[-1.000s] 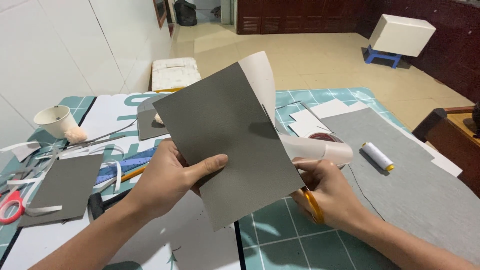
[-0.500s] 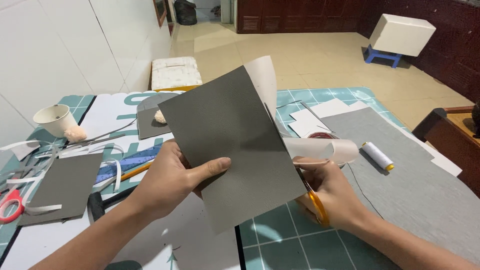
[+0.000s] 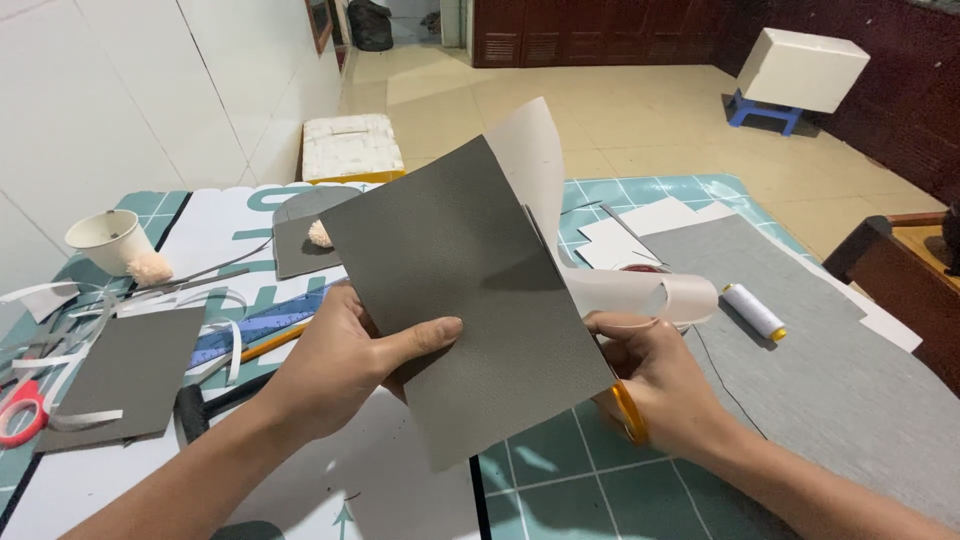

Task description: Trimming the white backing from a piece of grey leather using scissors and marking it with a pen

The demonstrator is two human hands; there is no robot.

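My left hand (image 3: 345, 365) grips a dark grey textured sheet (image 3: 470, 290) by its left edge, thumb lying across the front, and holds it tilted above the table. Behind the sheet a pale translucent backing (image 3: 560, 200) stands up and curls off to the right into a loop (image 3: 655, 295). My right hand (image 3: 655, 385) is at the sheet's right edge, fingers closed around orange-handled scissors (image 3: 630, 412). The blades are hidden behind the sheet.
A green cutting mat (image 3: 600, 480) covers the table. Grey fabric (image 3: 830, 360) and a white thread spool (image 3: 755, 312) lie right. Left: another grey piece (image 3: 125, 370), white strips, red scissors (image 3: 15, 415), a paper cup (image 3: 105, 240), a blue ruler (image 3: 255, 330), white cards (image 3: 615, 240).
The sheet has shifted slightly and the curled backing strip has grown a little longer on the right. Both hands stay in nearly the same place.
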